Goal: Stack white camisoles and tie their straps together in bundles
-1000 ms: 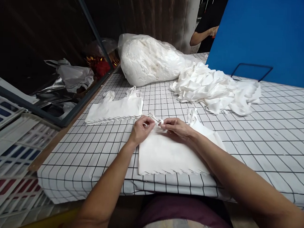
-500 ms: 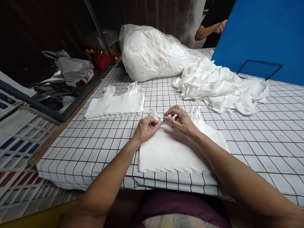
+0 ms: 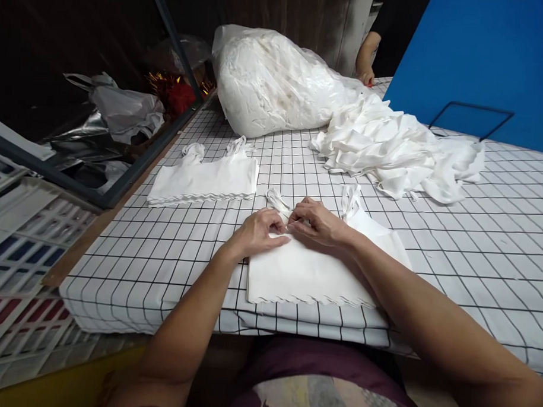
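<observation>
A stack of flat white fabric bags (image 3: 304, 276) lies on the grid-patterned tablecloth (image 3: 475, 234) in front of me. My left hand (image 3: 257, 231) and my right hand (image 3: 318, 223) meet at the stack's top left corner, both pinching the bunched white drawstring (image 3: 278, 202) there. A second drawstring bunch (image 3: 352, 197) sticks up at the stack's top right. A similar finished stack of bags (image 3: 205, 180) with two tied bunches lies further left.
A loose heap of white fabric bags (image 3: 398, 151) lies behind, spilling from a big clear plastic sack (image 3: 271, 79). A blue board (image 3: 481, 56) stands at the back right, with another person's hand (image 3: 367, 76) beside it. A dark framed panel (image 3: 80, 72) leans past the table's left edge.
My hands have lowered onto the stack, pressing the drawstring bunch down; the right hand's fingers have closed in. The other person's hand dropped toward the table.
</observation>
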Tool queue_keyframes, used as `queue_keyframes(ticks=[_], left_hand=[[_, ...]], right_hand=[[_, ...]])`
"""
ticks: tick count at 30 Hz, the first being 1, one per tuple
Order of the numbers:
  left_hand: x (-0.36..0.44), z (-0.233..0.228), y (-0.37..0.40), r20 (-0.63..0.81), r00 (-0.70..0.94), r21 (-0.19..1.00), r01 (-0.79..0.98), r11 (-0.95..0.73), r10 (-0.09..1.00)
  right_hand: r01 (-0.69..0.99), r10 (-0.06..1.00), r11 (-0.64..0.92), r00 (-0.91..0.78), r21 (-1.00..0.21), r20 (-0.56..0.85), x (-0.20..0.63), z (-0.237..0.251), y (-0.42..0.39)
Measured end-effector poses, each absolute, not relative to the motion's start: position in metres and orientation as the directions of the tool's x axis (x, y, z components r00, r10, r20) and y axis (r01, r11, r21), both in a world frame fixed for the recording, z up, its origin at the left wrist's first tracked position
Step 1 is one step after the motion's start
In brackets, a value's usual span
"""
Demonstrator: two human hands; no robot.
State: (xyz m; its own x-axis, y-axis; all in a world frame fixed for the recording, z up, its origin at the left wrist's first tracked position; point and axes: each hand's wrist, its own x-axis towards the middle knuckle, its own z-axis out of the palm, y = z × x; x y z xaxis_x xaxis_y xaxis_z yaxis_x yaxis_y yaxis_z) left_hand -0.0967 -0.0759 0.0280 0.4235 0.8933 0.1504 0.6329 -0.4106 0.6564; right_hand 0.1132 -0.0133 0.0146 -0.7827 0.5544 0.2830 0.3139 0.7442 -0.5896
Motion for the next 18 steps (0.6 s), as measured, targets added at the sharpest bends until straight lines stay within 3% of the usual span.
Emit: queue_keyframes(ticks=[9,14,18], left_hand=[[-0.0932,0.0260,-0.0776,-0.113,0.313,0.706,0.693,-0.145,0.943],[-0.0899,0.0219,-0.0781,-0.062,0.304,0.729,0.664,-0.165,0.951],[-0.0885,0.0191,-0.0784,-0.062,0.276,0.735,0.662,-0.143,0.959]], right_hand=[[0.236,0.578,0.629,-0.779,-0.741,0.243,0.1139,0.0122,-0.0172],[0.230,0.600,0.610,-0.759,-0.759,0.252,0.1100,0.0111,-0.0212],[0.184,0.548,0.658,-0.781,-0.730,0.298,0.1066,0.0117,-0.0233]])
